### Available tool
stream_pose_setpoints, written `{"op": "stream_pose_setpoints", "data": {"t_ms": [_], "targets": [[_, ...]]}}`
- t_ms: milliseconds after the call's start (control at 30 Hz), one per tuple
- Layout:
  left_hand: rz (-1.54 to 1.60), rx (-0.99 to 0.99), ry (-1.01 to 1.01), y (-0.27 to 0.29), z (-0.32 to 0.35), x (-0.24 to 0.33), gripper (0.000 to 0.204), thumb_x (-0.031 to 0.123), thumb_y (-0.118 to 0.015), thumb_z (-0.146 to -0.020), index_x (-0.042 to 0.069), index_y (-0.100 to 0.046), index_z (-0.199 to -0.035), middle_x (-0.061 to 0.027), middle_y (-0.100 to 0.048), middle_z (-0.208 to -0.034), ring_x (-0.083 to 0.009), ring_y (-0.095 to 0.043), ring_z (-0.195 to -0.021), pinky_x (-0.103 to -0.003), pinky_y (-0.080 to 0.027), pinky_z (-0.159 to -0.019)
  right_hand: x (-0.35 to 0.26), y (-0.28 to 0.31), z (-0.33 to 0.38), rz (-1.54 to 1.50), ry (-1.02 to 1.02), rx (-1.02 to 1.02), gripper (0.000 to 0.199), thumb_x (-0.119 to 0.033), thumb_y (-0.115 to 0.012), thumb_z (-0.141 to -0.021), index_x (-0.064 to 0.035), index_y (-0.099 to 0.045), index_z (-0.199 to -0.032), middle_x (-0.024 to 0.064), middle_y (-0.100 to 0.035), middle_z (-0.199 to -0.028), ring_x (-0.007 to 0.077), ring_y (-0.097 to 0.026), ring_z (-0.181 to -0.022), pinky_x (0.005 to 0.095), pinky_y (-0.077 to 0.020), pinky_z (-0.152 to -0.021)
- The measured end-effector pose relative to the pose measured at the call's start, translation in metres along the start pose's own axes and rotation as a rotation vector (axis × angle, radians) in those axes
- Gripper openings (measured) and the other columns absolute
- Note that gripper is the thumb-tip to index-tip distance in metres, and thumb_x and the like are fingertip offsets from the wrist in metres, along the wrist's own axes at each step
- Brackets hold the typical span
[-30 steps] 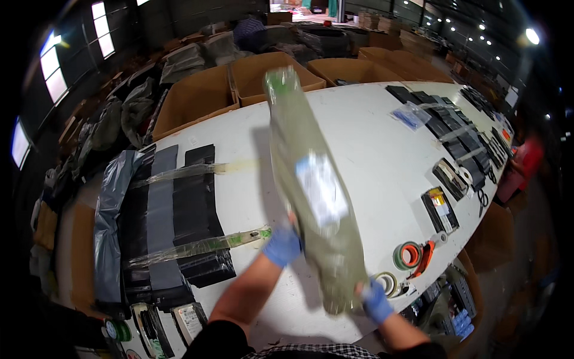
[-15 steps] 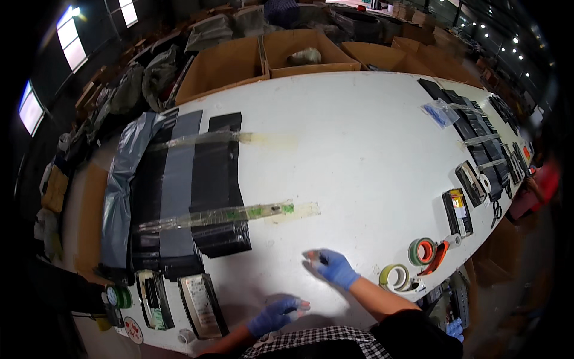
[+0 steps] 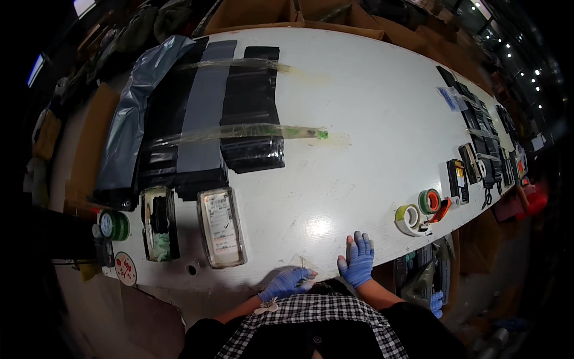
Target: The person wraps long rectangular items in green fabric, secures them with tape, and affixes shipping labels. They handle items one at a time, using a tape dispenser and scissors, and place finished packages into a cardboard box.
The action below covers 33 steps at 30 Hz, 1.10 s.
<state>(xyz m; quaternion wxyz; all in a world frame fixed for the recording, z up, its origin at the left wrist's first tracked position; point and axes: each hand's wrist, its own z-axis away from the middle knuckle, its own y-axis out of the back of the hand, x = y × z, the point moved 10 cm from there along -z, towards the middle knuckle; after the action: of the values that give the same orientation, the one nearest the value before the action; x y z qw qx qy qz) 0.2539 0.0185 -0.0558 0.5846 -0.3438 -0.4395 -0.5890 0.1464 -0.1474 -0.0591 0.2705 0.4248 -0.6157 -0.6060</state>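
Note:
Both of my hands wear blue knit gloves with paler fingertips. My right hand [image 3: 357, 261] lies flat at the near edge of the white table [image 3: 365, 161], its fingers stretched and slightly apart. To its left, my left hand [image 3: 286, 283] is at the same edge, fingers pointing right and a little bent, with nothing visible in them. A box holding a stack of printed labels [image 3: 221, 227] lies up and left of my left hand. Beyond it are stacks of black bags [image 3: 251, 113] and grey bags [image 3: 203, 113], crossed by strips of clear tape [image 3: 239, 133].
Tape rolls [image 3: 409, 218] and an orange-handled tape dispenser [image 3: 441, 210] sit near the right edge. A green tape roll [image 3: 115, 226] and another open box [image 3: 158, 227] stand at left. Cardboard boxes [image 3: 254, 15] line the far side. At far right is a person in red [image 3: 531, 202].
My view has tilted down, so the table things appear higher. My right hand has come back from over the table to its near edge. My left hand stays low near the edge.

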Motion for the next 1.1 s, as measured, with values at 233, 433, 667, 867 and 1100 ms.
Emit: {"op": "stream_pose_setpoints", "data": {"t_ms": [233, 433, 667, 867, 1100], "targets": [[-0.265, 0.303, -0.205, 0.026, 0.054, -0.026, 0.037, 0.033, -0.061, -0.087, 0.012, -0.064, -0.117, -0.0133, -0.066, -0.103, -0.0312, -0.062, -0.096, -0.040, -0.048, -0.089, -0.013, 0.002, 0.003, -0.020, 0.085, 0.105, 0.065, -0.032, -0.056, -0.081, -0.0019, -0.043, -0.137, 0.0247, -0.044, -0.139, 0.0461, -0.038, -0.129, 0.0559, -0.0267, -0.108], [-0.272, 0.402, -0.266, 0.041, 0.074, -0.024, 0.033, 0.022, -0.065, -0.083, 0.007, -0.065, -0.112, -0.0120, -0.066, -0.103, -0.0281, -0.061, -0.097, -0.039, -0.049, -0.087, -0.017, 0.001, 0.008, 0.006, 0.156, 0.166, 0.059, -0.032, -0.052, -0.087, 0.0007, -0.046, -0.135, 0.0238, -0.044, -0.138, 0.0445, -0.041, -0.127, 0.0549, -0.0313, -0.106], [-0.284, 0.475, -0.451, 0.047, 0.078, -0.016, 0.031, 0.018, -0.066, -0.082, 0.003, -0.065, -0.109, -0.0123, -0.066, -0.098, -0.0278, -0.062, -0.091, -0.039, -0.051, -0.085, -0.019, -0.003, 0.001, -0.027, 0.169, 0.171, 0.057, -0.033, -0.050, -0.090, 0.0005, -0.046, -0.135, 0.0210, -0.043, -0.140, 0.0419, -0.040, -0.128, 0.0526, -0.0317, -0.106], [-0.346, 0.434, -0.429, 0.043, 0.069, -0.010, 0.030, 0.017, -0.066, -0.082, 0.002, -0.065, -0.108, -0.0126, -0.066, -0.097, -0.0288, -0.062, -0.091, -0.040, -0.049, -0.084, -0.015, -0.007, 0.004, -0.015, 0.192, 0.182, 0.058, -0.032, -0.050, -0.090, -0.0011, -0.041, -0.138, 0.0214, -0.042, -0.141, 0.0424, -0.040, -0.128, 0.0528, -0.0321, -0.106], [-0.378, 0.234, -0.414, -0.005, 0.021, 0.021, 0.034, 0.023, -0.064, -0.083, 0.001, -0.065, -0.109, -0.0145, -0.065, -0.103, -0.0304, -0.061, -0.097, -0.040, -0.047, -0.087, -0.009, 0.005, 0.010, -0.066, 0.118, 0.203, 0.052, -0.029, -0.055, -0.088, -0.0031, -0.048, -0.133, 0.0215, -0.046, -0.138, 0.0416, -0.041, -0.128, 0.0514, -0.0326, -0.106]]}}
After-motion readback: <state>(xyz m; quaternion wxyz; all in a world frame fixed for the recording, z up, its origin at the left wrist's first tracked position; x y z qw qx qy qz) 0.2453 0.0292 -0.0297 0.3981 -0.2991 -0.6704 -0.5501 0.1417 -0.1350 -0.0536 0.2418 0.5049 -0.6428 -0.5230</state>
